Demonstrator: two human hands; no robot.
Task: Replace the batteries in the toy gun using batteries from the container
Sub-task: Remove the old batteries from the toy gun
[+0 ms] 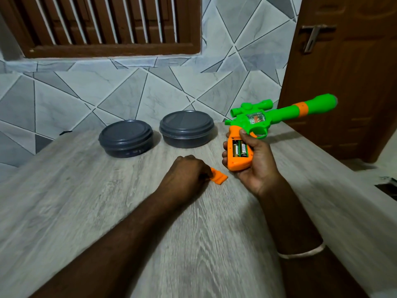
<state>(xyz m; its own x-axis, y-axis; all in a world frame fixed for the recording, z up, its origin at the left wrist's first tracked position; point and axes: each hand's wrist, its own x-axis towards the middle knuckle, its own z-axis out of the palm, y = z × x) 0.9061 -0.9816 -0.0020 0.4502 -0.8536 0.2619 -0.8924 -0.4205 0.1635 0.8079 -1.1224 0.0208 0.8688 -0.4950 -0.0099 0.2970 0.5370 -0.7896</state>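
Note:
My right hand grips the orange handle of the green toy gun, held above the table with its barrel pointing right and away. The handle's battery compartment is uncovered and two batteries sit side by side inside it. My left hand rests on the table with its fingers closed on one end of the orange battery cover, which lies flat on the wood. Two round dark grey containers with lids on stand at the back, the left one and the right one.
The grey wood-grain table runs up to a tiled wall at the back. Its right edge drops off beside a brown door. A wooden louvred window sits above the wall ledge.

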